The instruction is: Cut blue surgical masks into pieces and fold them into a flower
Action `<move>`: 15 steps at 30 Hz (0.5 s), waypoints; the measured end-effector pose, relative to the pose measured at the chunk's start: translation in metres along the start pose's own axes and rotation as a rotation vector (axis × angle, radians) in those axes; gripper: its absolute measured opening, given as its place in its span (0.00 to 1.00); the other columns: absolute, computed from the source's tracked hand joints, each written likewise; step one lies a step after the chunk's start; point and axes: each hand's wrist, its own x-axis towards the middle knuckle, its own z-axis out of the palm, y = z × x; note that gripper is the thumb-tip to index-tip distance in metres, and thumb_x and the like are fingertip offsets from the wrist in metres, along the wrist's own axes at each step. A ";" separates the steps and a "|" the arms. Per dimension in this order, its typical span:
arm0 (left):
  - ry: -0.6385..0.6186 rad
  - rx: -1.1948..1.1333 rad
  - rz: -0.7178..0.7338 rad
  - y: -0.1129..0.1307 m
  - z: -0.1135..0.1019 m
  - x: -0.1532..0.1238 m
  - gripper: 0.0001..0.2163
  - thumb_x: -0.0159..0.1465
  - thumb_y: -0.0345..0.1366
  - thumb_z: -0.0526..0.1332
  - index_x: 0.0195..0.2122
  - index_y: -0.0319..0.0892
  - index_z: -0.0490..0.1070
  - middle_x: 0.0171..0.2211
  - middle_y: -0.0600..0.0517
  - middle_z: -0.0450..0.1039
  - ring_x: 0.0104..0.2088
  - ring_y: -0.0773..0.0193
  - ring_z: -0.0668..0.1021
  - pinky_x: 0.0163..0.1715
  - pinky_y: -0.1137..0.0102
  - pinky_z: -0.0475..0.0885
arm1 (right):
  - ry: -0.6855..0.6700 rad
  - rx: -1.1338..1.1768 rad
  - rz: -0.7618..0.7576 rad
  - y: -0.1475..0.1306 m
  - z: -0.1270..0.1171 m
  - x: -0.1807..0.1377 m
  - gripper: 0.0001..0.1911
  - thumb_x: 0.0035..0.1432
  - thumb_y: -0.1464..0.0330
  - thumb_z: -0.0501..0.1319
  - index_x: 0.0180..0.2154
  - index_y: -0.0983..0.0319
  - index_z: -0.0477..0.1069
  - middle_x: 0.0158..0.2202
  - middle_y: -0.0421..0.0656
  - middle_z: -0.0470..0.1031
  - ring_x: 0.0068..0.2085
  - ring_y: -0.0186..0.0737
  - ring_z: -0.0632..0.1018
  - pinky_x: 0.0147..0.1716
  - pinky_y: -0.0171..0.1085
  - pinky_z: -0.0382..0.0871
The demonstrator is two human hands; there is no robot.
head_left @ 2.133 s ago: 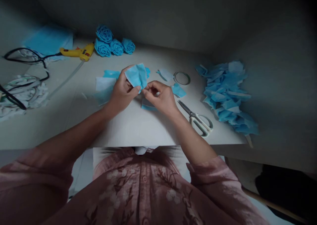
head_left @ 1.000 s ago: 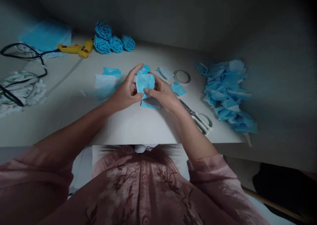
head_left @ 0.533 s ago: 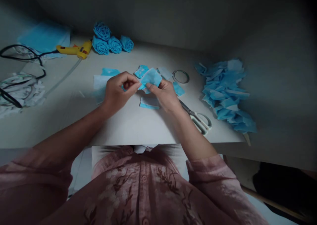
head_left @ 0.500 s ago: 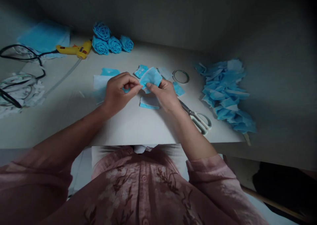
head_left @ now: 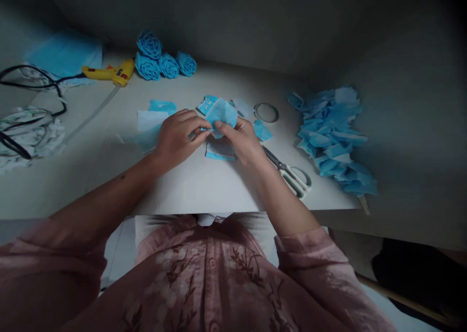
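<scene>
A small blue fabric piece [head_left: 223, 112], thin and soft-looking, is held above the table between both hands. My right hand [head_left: 245, 138] is closed on it, thumb on top and fingers behind. The fingertips of my left hand [head_left: 182, 133] pinch its lower left edge. Beneath and around the hands lie more cut pieces: a blue one [head_left: 207, 104] behind, a folded white-and-blue one [head_left: 220, 151] in front, and another blue one [head_left: 262, 130] to the right. Scissors [head_left: 288, 172] with white handles lie beside my right wrist, partly covered by it.
At the back stand several blue fabric roses [head_left: 149, 68] next to a yellow glue gun [head_left: 113, 73]. A wire ring [head_left: 266, 112] lies right of my hands. A long blue ruffled bundle [head_left: 332, 137] fills the table's right side. White scraps [head_left: 32, 137] and a black cord are at left.
My left hand has shifted slightly right, its fingers closing further over the fabric's lower left edge. The fabric piece has tilted a little. Everything else stays in place.
</scene>
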 end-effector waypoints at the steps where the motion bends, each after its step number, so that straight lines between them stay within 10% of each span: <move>1: -0.001 -0.003 0.006 0.000 0.000 0.000 0.06 0.68 0.38 0.63 0.36 0.48 0.78 0.28 0.53 0.75 0.32 0.59 0.77 0.38 0.63 0.71 | -0.007 0.011 0.015 0.000 0.000 -0.001 0.21 0.52 0.50 0.73 0.27 0.58 0.72 0.28 0.38 0.73 0.33 0.37 0.75 0.39 0.40 0.75; 15: -0.023 -0.045 0.003 0.000 0.002 -0.001 0.07 0.69 0.40 0.64 0.34 0.47 0.77 0.27 0.53 0.74 0.32 0.58 0.76 0.37 0.62 0.70 | -0.022 -0.190 -0.090 0.000 0.007 -0.003 0.20 0.58 0.50 0.68 0.27 0.58 0.70 0.26 0.38 0.70 0.33 0.37 0.72 0.38 0.39 0.72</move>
